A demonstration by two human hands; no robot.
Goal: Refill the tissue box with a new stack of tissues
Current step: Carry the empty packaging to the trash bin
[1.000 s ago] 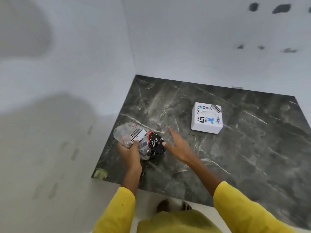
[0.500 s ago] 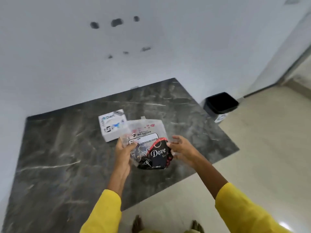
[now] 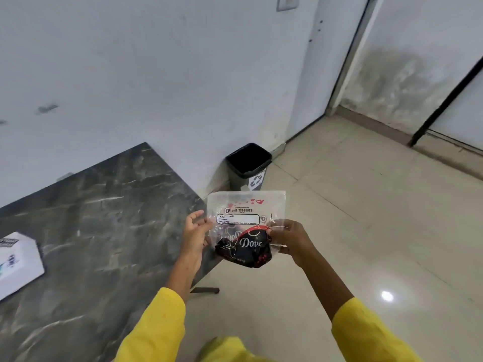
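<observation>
A clear plastic tissue wrapper printed "BIG TISSUES" is held upright in the air, past the table's right edge, with a crumpled black "Dove" packet inside (low in the bag). The white tissue box sits at the table's left edge.

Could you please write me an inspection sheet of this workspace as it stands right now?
Surface: dark marble table, mostly bare.
Job's things: white tissue box on the table at the view's left edge, partly cut off; clear tissue wrapper with a crumpled black Dove wrapper inside, held up off the table's corner.
Clutter: nothing seen.
Grippers: left hand and right hand each pinch a side of the wrapper.
Cables: nothing seen.
Surroundings: black waste bin against the white wall; glossy tiled floor.
</observation>
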